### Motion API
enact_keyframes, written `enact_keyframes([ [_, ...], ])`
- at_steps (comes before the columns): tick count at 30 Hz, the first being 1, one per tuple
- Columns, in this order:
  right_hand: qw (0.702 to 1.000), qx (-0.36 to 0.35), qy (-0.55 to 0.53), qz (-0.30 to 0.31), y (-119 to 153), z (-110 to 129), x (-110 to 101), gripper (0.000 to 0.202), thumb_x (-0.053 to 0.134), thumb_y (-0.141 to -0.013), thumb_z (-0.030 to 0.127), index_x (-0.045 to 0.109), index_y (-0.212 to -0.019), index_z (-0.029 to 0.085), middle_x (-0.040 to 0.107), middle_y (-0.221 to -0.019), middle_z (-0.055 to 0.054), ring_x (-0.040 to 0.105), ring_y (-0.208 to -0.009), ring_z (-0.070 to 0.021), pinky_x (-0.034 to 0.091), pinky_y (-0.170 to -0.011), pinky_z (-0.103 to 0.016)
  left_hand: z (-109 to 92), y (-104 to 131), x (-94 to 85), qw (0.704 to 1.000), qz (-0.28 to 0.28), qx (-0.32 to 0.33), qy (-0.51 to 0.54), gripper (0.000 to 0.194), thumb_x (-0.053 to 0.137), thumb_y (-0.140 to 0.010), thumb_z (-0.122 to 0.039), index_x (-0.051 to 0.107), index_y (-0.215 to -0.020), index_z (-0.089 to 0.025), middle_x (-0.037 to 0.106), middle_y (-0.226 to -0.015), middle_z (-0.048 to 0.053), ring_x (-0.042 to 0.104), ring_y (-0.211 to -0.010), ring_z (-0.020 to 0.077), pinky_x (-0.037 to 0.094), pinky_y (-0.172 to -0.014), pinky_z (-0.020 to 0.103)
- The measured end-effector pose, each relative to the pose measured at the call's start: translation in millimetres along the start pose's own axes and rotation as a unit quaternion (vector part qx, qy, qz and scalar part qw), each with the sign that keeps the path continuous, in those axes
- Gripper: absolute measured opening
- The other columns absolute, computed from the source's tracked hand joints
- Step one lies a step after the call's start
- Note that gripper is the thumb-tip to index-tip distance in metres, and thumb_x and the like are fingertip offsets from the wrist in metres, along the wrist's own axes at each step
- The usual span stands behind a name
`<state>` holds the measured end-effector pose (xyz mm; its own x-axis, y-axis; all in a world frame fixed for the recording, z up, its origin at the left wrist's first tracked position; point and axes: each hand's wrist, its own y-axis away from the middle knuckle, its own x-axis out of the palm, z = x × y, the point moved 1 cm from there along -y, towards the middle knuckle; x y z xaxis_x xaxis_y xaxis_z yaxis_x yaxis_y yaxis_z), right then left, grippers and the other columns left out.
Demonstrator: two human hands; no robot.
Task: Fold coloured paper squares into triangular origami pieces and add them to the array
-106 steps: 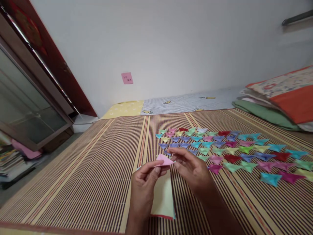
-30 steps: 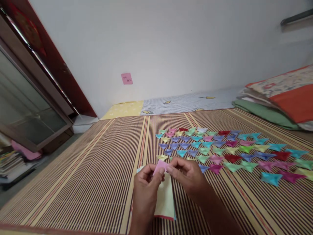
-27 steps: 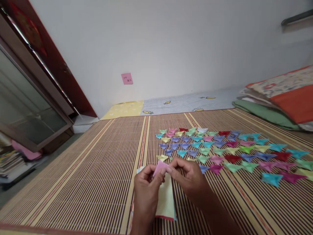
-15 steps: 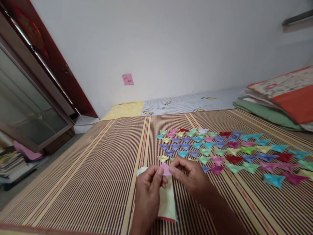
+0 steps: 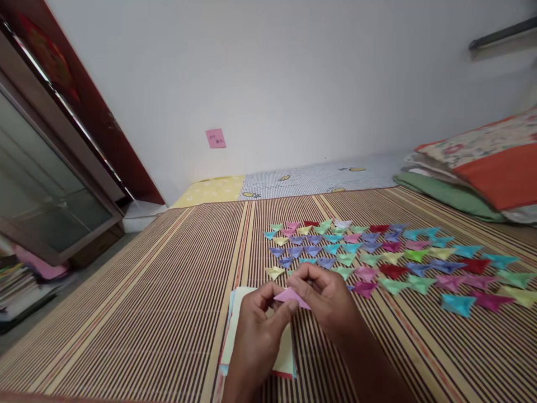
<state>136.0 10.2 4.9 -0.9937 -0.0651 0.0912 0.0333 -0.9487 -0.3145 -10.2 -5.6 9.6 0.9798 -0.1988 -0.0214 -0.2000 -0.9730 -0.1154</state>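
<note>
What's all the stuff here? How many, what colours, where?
Mat: 1, striped tan and dark, middle
Folded paper: 1, pink, bottom centre
Paper stack: 1, pale yellow top, on mat
Paper shapes: dozens, many colours, rows on mat
Wall: 1, white, back
Note: 1, pink, on wall
Bar: 1, dark, upper right
Cloth: count unclear, yellow and checked, along wall
Cushion pile: 1, orange, floral, green, right
Door: 1, dark red, left
Glass panel: 1, grey-green, left
Books or papers: 1 pile, mixed, left
Left hand: 1, bare, holding folded paper
Right hand: 1, bare, touching it

Mat [image 5: 126,308] and stacked bedding [image 5: 499,173] suggest a home bedroom.
</note>
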Motion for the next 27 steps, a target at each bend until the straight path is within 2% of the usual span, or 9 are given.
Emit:
enact_keyframes([
  [3,1.0,0.013,-0.024,0.006,-0.2,-2.2,-5.1,0.025,0.069,-0.089,0.037,0.063,-0.073,0.019,0.055,-0.063,0.004,0.05,-0.059,-0.0116,0.039,-0.055,-0.024,-2.9,-1.4,1.2,1.0,0.022,0.005,-0.001,0.028,0.072,-0.086,-0.039,0.064,-0.072,-0.017,0.059,-0.069,0.0,0.052,-0.069,0.016,0.04,-0.066,0.026],
  [8,0.997,0.04,-0.059,0.028,0.2,-8.2,-14.2,0.027,0.069,-0.091,0.041,0.063,-0.076,0.019,0.06,-0.06,0.002,0.057,-0.056,-0.0133,0.043,-0.056,-0.026,-6.3,-8.1,5.4,0.998,0.045,0.031,-0.015,0.038,0.058,-0.097,-0.041,0.064,-0.069,-0.017,0.062,-0.069,0.003,0.058,-0.072,0.0181,0.044,-0.073,0.028],
  [12,0.996,0.043,-0.072,0.025,-0.6,-6.4,-15.5,0.025,0.072,-0.089,0.039,0.065,-0.076,0.018,0.062,-0.062,0.002,0.057,-0.058,-0.0124,0.043,-0.057,-0.024,-3.3,-12.1,9.8,0.999,0.037,0.014,-0.012,0.035,0.066,-0.092,-0.043,0.065,-0.069,-0.016,0.061,-0.068,0.002,0.055,-0.07,0.0171,0.042,-0.069,0.027],
  [16,0.997,0.035,-0.059,0.028,-3.4,1.7,-17.0,0.028,0.07,-0.089,0.042,0.064,-0.076,0.018,0.059,-0.067,0.003,0.053,-0.062,-0.0113,0.041,-0.059,-0.024,-0.6,-13.3,12.0,1.0,-0.003,0.011,0.016,0.031,0.077,-0.083,-0.04,0.064,-0.068,-0.016,0.058,-0.067,0.0,0.051,-0.068,0.0155,0.04,-0.065,0.025],
  [19,0.999,0.025,-0.018,0.041,-3.7,5.5,-19.3,0.027,0.065,-0.094,0.042,0.067,-0.082,0.018,0.06,-0.073,0.002,0.054,-0.068,-0.0123,0.042,-0.064,-0.025,-0.8,-12.9,9.8,0.996,-0.077,0.02,0.048,0.03,0.076,-0.084,-0.04,0.064,-0.068,-0.017,0.058,-0.068,-0.001,0.051,-0.067,0.0137,0.041,-0.065,0.023],
  [22,0.997,0.026,0.014,0.072,-2.0,5.1,-18.0,0.019,0.07,-0.09,0.036,0.07,-0.085,0.018,0.065,-0.076,0.0,0.058,-0.072,-0.0141,0.044,-0.067,-0.026,-0.4,-12.4,6.3,0.989,-0.132,0.032,0.064,0.031,0.077,-0.083,-0.04,0.064,-0.067,-0.017,0.059,-0.067,-0.002,0.051,-0.067,0.0124,0.041,-0.066,0.022],
  [24,0.997,0.019,0.026,0.073,-0.6,4.9,-15.4,0.017,0.069,-0.091,0.034,0.07,-0.083,0.018,0.067,-0.077,0.0,0.059,-0.073,-0.0147,0.045,-0.068,-0.027,0.5,-12.5,4.7,0.986,-0.143,0.03,0.08,0.032,0.077,-0.083,-0.04,0.064,-0.066,-0.017,0.058,-0.066,-0.002,0.051,-0.066,0.0121,0.042,-0.066,0.021],
  [27,0.997,0.01,0.055,0.06,1.1,7.3,-12.3,0.019,0.065,-0.093,0.031,0.068,-0.078,0.019,0.064,-0.072,0.001,0.056,-0.069,-0.0139,0.043,-0.065,-0.027,1.5,-13.2,3.6,0.986,-0.121,0.006,0.112,0.03,0.079,-0.081,-0.04,0.066,-0.067,-0.017,0.06,-0.067,-0.002,0.052,-0.067,0.0124,0.043,-0.067,0.022],
])
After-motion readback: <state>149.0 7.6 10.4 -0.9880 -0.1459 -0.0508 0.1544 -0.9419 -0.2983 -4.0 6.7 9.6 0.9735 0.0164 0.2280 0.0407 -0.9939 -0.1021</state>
